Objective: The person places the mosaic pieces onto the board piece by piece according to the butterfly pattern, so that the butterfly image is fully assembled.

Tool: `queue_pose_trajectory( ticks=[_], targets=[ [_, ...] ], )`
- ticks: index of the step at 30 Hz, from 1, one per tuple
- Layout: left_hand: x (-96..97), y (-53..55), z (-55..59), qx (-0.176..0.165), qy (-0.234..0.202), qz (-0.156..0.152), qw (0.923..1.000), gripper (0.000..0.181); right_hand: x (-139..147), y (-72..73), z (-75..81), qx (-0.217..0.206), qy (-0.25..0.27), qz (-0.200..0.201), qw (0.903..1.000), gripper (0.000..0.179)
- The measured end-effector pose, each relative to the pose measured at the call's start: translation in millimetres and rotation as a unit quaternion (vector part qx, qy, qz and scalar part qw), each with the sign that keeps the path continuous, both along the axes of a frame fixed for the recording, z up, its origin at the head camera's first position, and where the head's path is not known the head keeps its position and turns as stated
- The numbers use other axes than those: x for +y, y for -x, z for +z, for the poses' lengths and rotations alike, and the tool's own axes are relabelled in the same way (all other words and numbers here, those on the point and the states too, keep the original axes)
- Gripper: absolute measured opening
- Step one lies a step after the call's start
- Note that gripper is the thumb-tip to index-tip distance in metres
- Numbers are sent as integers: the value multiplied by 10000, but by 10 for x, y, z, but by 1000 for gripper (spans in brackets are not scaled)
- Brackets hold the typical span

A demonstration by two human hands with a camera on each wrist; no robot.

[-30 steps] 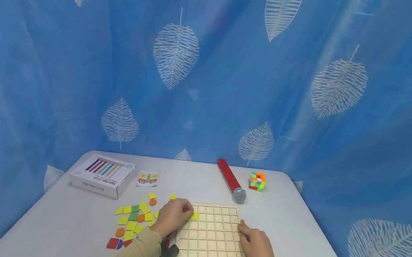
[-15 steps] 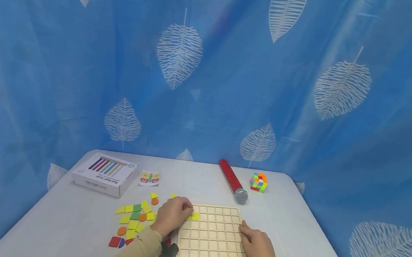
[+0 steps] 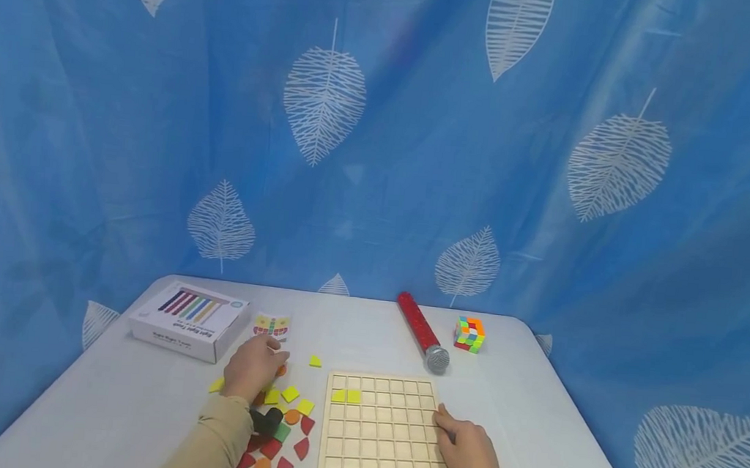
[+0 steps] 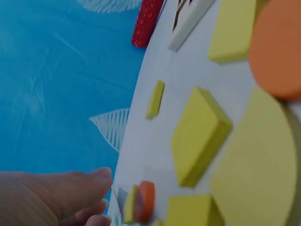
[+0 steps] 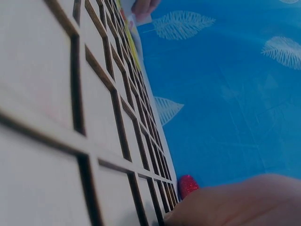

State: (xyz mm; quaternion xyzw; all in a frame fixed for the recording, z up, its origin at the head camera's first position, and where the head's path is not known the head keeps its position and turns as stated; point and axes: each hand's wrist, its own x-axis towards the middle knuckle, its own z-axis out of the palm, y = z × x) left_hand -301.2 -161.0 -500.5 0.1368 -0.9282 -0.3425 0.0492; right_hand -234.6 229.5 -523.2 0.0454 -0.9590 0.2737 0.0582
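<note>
Shape pieces lie partly hidden under the left hand (image 3: pixel 253 366), whose fingertips are near an orange disc (image 3: pixel 282 371), though whether they pinch anything cannot be told; the sleeve (image 3: pixel 203 437) and dark wrist mount (image 3: pixel 265 421) cover parts of others. The right hand (image 3: pixel 472 451) touches the right edge of the grid board (image 3: pixel 392 434), some fingers hidden and any grip unclear, and the board's near end is cut off. Two yellow pieces (image 3: pixel 353 397) sit by its far left corner, while narrow strips of worktop (image 3: pixel 549 453) separate it from the loose pieces and the red microphone (image 3: pixel 417 322).
</note>
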Motion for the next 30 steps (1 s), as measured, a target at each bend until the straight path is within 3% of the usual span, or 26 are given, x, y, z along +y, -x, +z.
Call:
queue_pose_trajectory(
  ticks=[5, 12, 17, 22, 30],
  targets=[
    [-38, -3, -49, -244, 75, 45, 9997, 44, -7, 1, -4, 25, 54, 26, 10000, 29],
    [-55, -15, -86, -185, 182, 97, 9996, 43, -3, -5, 1, 52, 28, 20, 10000, 28],
    [-48, -4, -96, -161, 10, 117, 9998, 39, -3, -14, -1, 64, 27, 24, 10000, 28],
    [-19, 30, -111, -62, -190, 148, 9997, 30, 11, -29, -8, 68, 85, 33, 9999, 28],
    [8, 24, -78, 374, -355, 156, 9985, 18, 7, -20, -13, 77, 132, 72, 9999, 29]
  ],
)
